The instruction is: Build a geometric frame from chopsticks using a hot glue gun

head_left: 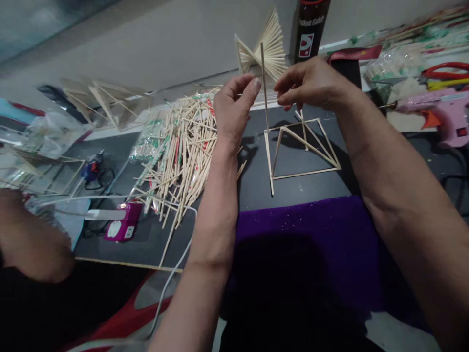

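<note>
My left hand point(238, 100) is raised just left of an upright wooden stick point(264, 83), its thumb close beside the stick and its fingers loosely bent. On the stick's other side my right hand point(308, 83) hovers with curved fingers and a small gap between thumb and forefinger; nothing shows in it. The upright stick stands at the back left corner of a frame of thin wooden sticks point(308, 173), which rests on the dark table point(252, 188). Slanted sticks rise within the frame on its right side.
A heap of loose sticks point(183, 156) lies left of my left forearm. A fanned stick model point(273, 46) and a dark bottle point(310, 29) stand behind. At right is a pink glue gun point(439, 115); at left, a magenta power adapter point(124, 222) and another person's arm point(32, 239).
</note>
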{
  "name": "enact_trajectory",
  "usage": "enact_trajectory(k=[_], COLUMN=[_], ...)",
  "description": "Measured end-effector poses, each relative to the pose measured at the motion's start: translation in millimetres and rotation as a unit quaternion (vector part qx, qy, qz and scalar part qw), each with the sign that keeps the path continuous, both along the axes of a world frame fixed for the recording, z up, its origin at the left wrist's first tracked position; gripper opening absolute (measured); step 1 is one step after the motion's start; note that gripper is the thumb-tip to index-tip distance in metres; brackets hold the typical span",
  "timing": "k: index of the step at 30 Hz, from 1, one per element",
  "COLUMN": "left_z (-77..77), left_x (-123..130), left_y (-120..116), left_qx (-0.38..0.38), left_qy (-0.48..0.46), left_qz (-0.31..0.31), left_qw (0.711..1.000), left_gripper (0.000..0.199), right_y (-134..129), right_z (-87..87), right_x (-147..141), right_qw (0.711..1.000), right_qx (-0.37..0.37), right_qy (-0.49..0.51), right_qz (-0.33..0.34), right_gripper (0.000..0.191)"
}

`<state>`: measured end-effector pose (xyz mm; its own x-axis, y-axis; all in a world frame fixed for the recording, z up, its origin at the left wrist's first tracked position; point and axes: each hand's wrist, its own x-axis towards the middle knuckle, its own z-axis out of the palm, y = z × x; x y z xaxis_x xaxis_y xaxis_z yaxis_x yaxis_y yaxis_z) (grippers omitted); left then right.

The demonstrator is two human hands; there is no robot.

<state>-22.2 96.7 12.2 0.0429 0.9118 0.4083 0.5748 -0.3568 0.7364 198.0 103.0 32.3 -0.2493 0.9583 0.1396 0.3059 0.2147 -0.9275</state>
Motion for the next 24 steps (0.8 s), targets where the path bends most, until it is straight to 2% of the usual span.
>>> enact_trajectory(k=[2,4,7,9,12,14,16,19,24], left_z=[8.3,18.9,25.1,15.2,-15.6,-35.6,-48.6,-56.3,-61.4], left_x=[-11,-26,-49,-59,-67,-65,-61,-52,-47], left_y=[-8,-32,-87,-122,-154,-163,-165,-161,-154], left_qx=[0.028,0.046,0.027,0.037,0.067,0.088,0.106,0.126,0.151], left_qy=[0.014,0.069,0.174,0.213,0.27,0.31,0.332,0.355,0.354], left_qz=[0.007,-0.057,-0.177,-0.24,-0.28,-0.287,-0.283,-0.265,-0.26], left_qw=[0.999,0.995,0.968,0.947,0.919,0.902,0.893,0.888,0.885], left_gripper=[0.011,0.008,0.006,0.013,0.021,0.024,0.027,0.031,0.022], right_y=[-4,-11,-25,-34,-42,-45,-47,-51,-51], right_z=[10.8,21.3,33.1,37.8,41.2,42.2,42.8,43.2,41.5], right_x=[6,11,15,15,13,11,7,3,-1], right_qw=[0.999,0.998,0.994,0.992,0.99,0.99,0.992,0.994,0.996], right_qx=[0.018,0.044,0.073,0.089,0.105,0.109,0.107,0.082,0.057], right_qy=[0.015,0.037,0.075,0.088,0.092,0.082,0.073,0.07,0.057], right_qz=[-0.026,-0.037,-0.034,-0.036,-0.026,-0.016,-0.013,-0.029,-0.03], right_gripper=[0.025,0.023,0.019,0.018,0.018,0.02,0.021,0.02,0.024])
